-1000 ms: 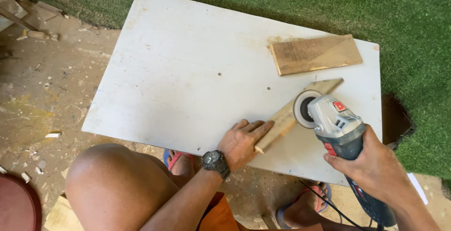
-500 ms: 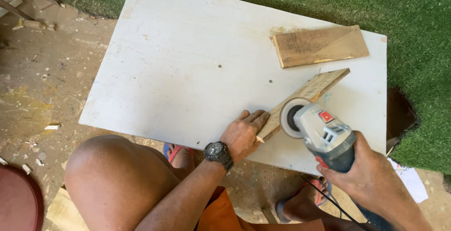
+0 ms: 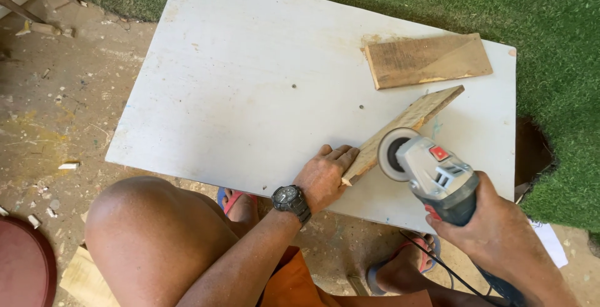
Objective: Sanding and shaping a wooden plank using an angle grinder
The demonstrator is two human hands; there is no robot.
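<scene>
Wood strip (image 3: 406, 129): lies flat on the white bench (image 3: 250, 82); long axis runs from 8 o'clock to 2 o'clock.
Left hand (image 3: 325, 179): grip pressed down on the strip's 8 o'clock end.
Right hand (image 3: 494, 226): grip clamped round the angle grinder (image 3: 431, 169), at 4 o'clock of the strip.
Grinder disc (image 3: 390, 154): touching the strip's edge.
Wood board (image 3: 425, 60): at 12 o'clock, apart.

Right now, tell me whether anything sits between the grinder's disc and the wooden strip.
Nothing visible does. The grinder's disc sits right against the wooden strip, which the left hand pins to the white board. The right hand grips the grinder.
</scene>
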